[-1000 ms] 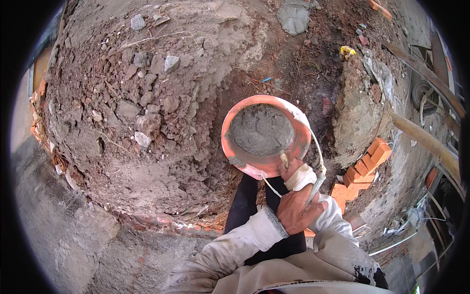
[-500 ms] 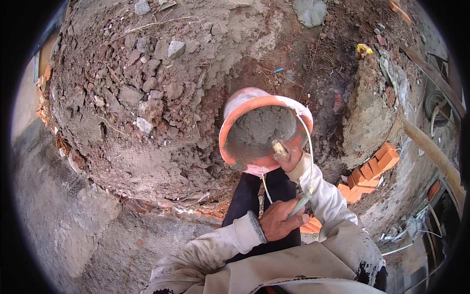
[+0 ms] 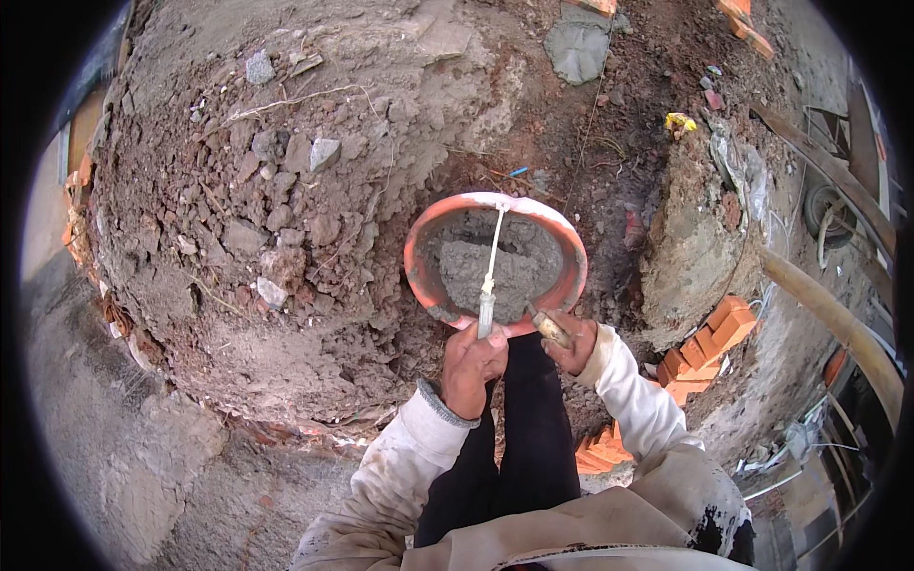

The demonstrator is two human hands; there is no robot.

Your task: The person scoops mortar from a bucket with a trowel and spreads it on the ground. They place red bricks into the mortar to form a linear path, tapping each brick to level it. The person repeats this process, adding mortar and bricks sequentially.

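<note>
An orange bucket [image 3: 411,266] stands in front of my legs, with wet grey mortar [image 3: 519,266] inside. Its wire handle [image 3: 494,246] stretches from the far rim across the opening toward me. My left hand [image 3: 469,373] is closed on the pale grip of that handle, by the near rim. At the near right rim, my right hand [image 3: 575,348] wraps round the worn wooden handle of a tool, probably a trowel [image 3: 551,329]. Little of its metal part shows, so I cannot tell the blade's shape.
Rough soil and stones [image 3: 286,209] spread to the left. Stacked orange bricks [image 3: 709,347] lie to the right, with more bricks [image 3: 602,451] beside my legs. A wooden pole [image 3: 838,328] and a plank [image 3: 824,171] lean at the far right. A mortar patch [image 3: 578,48] lies ahead.
The bucket has shifted slightly left and tipped, its opening facing me differently. My left hand has moved up and left with the handle, which now crosses the opening. My right hand has drawn back from inside the rim.
</note>
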